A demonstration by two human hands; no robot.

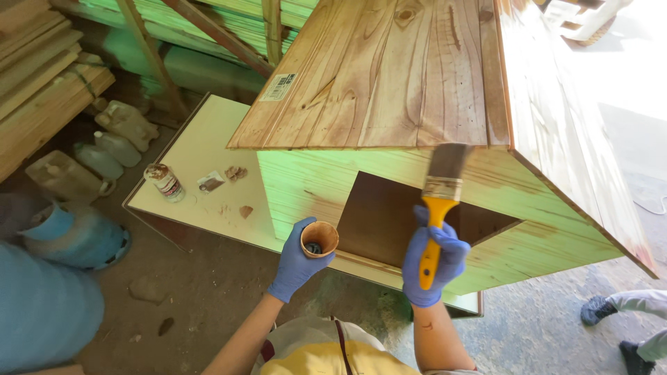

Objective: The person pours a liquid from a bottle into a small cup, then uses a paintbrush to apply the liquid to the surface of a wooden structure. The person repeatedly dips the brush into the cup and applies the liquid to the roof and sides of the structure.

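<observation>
The paintbrush (pixel 439 201) looks light and stiff in the yellow handle, soft only at the wide bristles, so the handle is the obvious place to hold it, low enough to steer the tip. That's where the right hand (pixel 434 260) has it: blue-gloved fingers wrapped fully closed around the handle, bristles up against the lower edge of the stained roof board of the wooden doghouse (pixel 417 139), just above the dark doorway opening. The left hand (pixel 297 258), also gloved, is closed around a small stained cup (pixel 319 238), held upright just left of the opening; it's probably light but sloshy and a bit slick with stain, so a full wrap around the side makes sense. The doghouse sits on a pale board surface (pixel 201 160) on the floor, where a small jar (pixel 165 182) and some brown scraps lie well to the left. Plastic jugs (pixel 118 135) and stacked lumber (pixel 42 83) sit beyond, and another person's shoes (pixel 597 310) show at far right.
</observation>
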